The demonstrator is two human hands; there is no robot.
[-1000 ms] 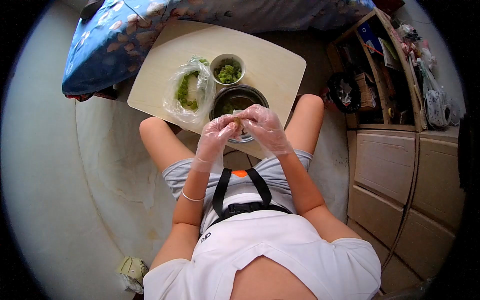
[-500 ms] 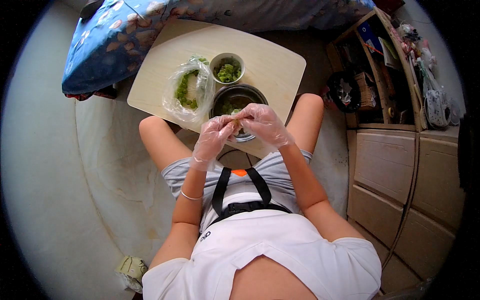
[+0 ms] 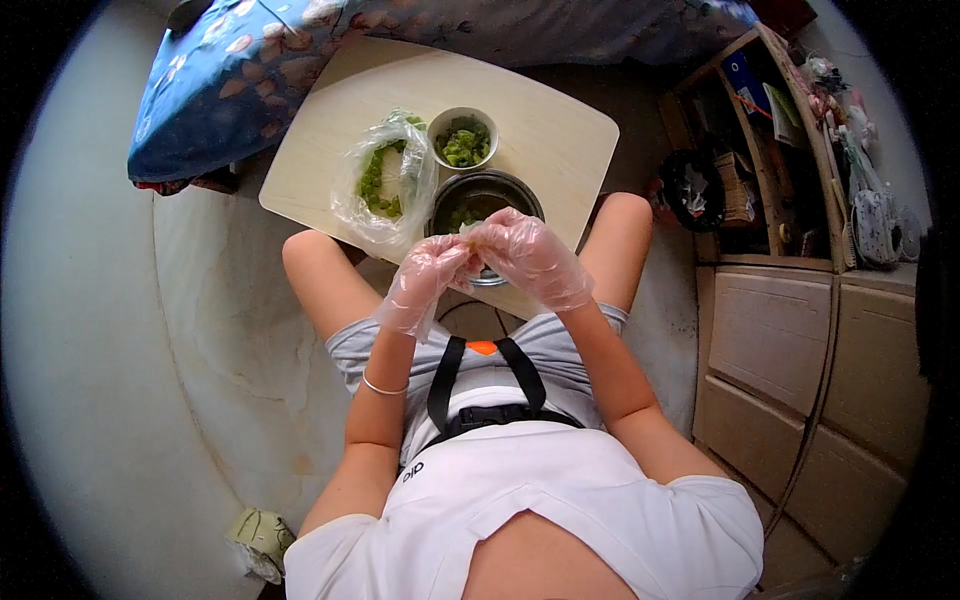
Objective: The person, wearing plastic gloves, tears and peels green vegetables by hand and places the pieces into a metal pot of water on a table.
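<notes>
Both my hands wear clear plastic gloves and meet over the near rim of a metal bowl (image 3: 533, 188). My left hand (image 3: 428, 272) is closed in a pinch, its fingertips against those of my right hand (image 3: 527, 255), which is pinched too. A small pale greenish piece (image 3: 469, 238) shows between the fingertips; its kind is mostly hidden. Green pieces (image 3: 462, 217) lie inside the metal bowl. A clear plastic bag (image 3: 350, 205) with small round green fruits like grapes (image 3: 378, 180) lies to the left. Behind, a white bowl (image 3: 437, 150) holds green pieces (image 3: 465, 146).
The low pale table (image 3: 555, 125) stands before my knees. A bed with a blue flowered cover (image 3: 215, 85) is behind it. To the right are a wooden shelf (image 3: 765, 180), a black-lined bin (image 3: 692, 190) and cabinets (image 3: 768, 330). A pale green bag-like item (image 3: 262, 535) sits lower left.
The whole view has shifted slightly, with the table a little further right. My hands stay joined at the fingertips over the bowl's near rim, with only small finger movement.
</notes>
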